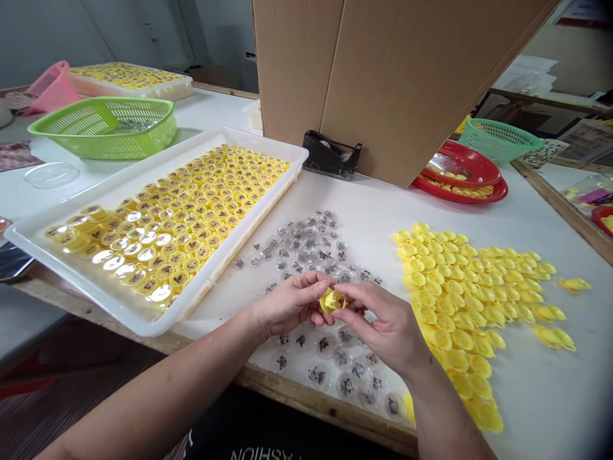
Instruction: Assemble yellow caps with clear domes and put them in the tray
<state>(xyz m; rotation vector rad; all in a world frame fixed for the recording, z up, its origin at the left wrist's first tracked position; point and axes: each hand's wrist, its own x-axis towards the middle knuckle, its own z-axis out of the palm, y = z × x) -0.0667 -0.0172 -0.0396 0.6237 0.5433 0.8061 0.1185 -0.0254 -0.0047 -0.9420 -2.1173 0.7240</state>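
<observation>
Fingers [306,285] of the left hand [287,303] and the right hand [383,326] are gripping a small yellow plastic capsule [332,300] from both sides, holding it together just above the bench [541,396]; a dark speck is showing through its middle. Loose clear domes [306,246], each carrying a small dark figure, are lying in a scattered heap just beyond the hands, and more of them [342,374] are spread out below the wrists near the bench edge. To the right, a large patch of yellow cups [460,306] is sprawling across the bench, close to the right hand.

On the left, a white tray [233,252] is holding neat rows of closed yellow capsules [167,223], their clear sides facing up at the near end. Further off, a lime-green basket [103,128] and a second tray of yellow pieces [129,80] are sitting beside a pink basket [52,89]. A black tape dispenser [330,155] is standing against a tall cardboard box [397,76], while red plates [460,176] and a teal basket [500,140] are resting past it.
</observation>
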